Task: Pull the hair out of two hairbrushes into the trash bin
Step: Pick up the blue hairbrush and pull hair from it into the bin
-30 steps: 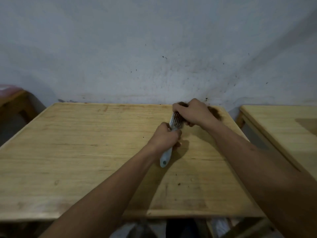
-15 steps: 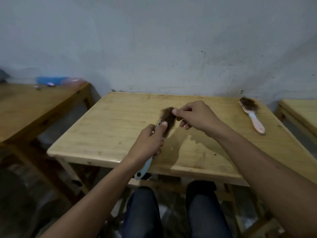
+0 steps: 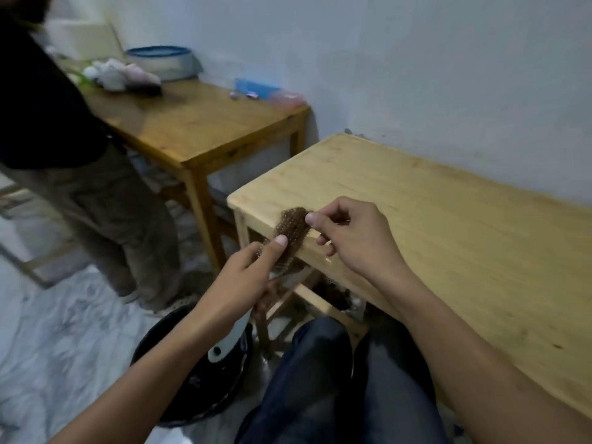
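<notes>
My left hand grips a hairbrush by its white handle, thumb pressed against the bristle head. The head is matted with brown hair and tilts up to the right. My right hand pinches the hair at the head's upper edge with thumb and forefinger. Both hands hover past the left corner of the light wooden table. A black trash bin stands on the floor below my left forearm, partly hidden by it. The second hairbrush is out of view.
A darker wooden table stands to the left with a blue-rimmed bowl, cloth items and small boxes. Another person in dark top and grey trousers stands at far left. My knees are under the hands. The floor is marbled grey.
The view has swung left and down, bringing the bin, the side table and the standing person into sight. The hands carried the brush off the table's left corner; the pink-handled brush left the frame.
</notes>
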